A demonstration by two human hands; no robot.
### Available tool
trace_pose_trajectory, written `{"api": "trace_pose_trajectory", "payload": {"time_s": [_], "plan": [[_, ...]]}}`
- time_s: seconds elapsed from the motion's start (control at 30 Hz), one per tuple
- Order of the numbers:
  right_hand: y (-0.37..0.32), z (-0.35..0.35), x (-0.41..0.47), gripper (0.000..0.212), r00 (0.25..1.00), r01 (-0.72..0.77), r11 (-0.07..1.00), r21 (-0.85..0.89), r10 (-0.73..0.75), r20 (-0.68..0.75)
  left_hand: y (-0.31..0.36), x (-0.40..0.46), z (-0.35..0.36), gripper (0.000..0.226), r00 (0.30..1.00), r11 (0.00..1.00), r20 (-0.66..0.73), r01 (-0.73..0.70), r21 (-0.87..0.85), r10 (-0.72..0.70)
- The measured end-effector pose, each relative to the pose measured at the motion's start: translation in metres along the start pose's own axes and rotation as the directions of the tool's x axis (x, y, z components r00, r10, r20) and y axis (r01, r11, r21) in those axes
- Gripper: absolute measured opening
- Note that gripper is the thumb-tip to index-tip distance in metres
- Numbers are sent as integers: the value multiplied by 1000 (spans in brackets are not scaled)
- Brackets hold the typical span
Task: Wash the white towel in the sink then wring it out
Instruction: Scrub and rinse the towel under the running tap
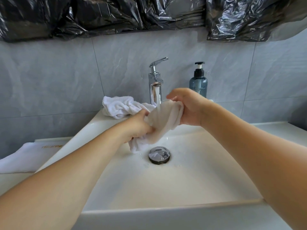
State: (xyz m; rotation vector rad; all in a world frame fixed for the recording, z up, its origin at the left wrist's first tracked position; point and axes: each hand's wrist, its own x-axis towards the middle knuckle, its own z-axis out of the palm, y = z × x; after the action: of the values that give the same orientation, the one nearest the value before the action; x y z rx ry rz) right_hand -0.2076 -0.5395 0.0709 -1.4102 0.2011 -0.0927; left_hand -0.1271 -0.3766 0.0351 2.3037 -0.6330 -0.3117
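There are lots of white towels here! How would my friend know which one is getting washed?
Find the tap at the back of the sink and follow its water down. It lands on the towel stretched between the left hand and right hand. That one is wet and held; the others lie dry on the ledge and counter.

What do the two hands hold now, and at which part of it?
Both hold the white towel under the running water: the left hand grips its lower end, the right hand grips its upper end.
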Motion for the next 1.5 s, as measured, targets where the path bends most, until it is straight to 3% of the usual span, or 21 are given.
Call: {"api": "trace_pose_trajectory", "payload": {"time_s": [0.1,0.3,0.4,0.63,0.73,0.87,0.97,1.17,1.37,1.5], "plan": [[5,2,4,23,998,-32,992,-118,26,-53,-1,1,2,10,997,999,-56,-51,-15,50],[9,-4,9,32,971,-87,943,-322,8,-240,3,5,-2,16,982,968,-186,-70,-240,24],[14,-4,10,23,956,-128,920,-371,15,-293,11,1,-7,15,979,919,-205,-70,-388,-11],[16,3,7,20,970,-85,870,-485,-40,-242,18,-2,-15,17,985,804,-146,-10,-595,-96],[13,4,6,30,983,-85,831,-550,-22,-185,18,-6,-18,9,986,757,-112,22,-654,-125],[11,7,4,41,985,-127,774,-621,27,-168,16,-6,-18,21,993,762,-7,83,-643,-115],[12,5,4,40,971,-163,764,-624,11,-240,13,-2,-15,31,997,778,24,74,-624,-76],[12,-1,3,7,945,-204,842,-499,35,-327,16,-3,-7,42,1000,848,-11,-12,-530,8],[12,-6,8,63,966,-214,793,-570,85,-245,16,0,-4,49,997,872,-74,-70,-485,38],[10,-7,2,65,994,-108,741,-663,72,-80,14,1,-2,51,994,871,-107,-82,-484,34]]}}
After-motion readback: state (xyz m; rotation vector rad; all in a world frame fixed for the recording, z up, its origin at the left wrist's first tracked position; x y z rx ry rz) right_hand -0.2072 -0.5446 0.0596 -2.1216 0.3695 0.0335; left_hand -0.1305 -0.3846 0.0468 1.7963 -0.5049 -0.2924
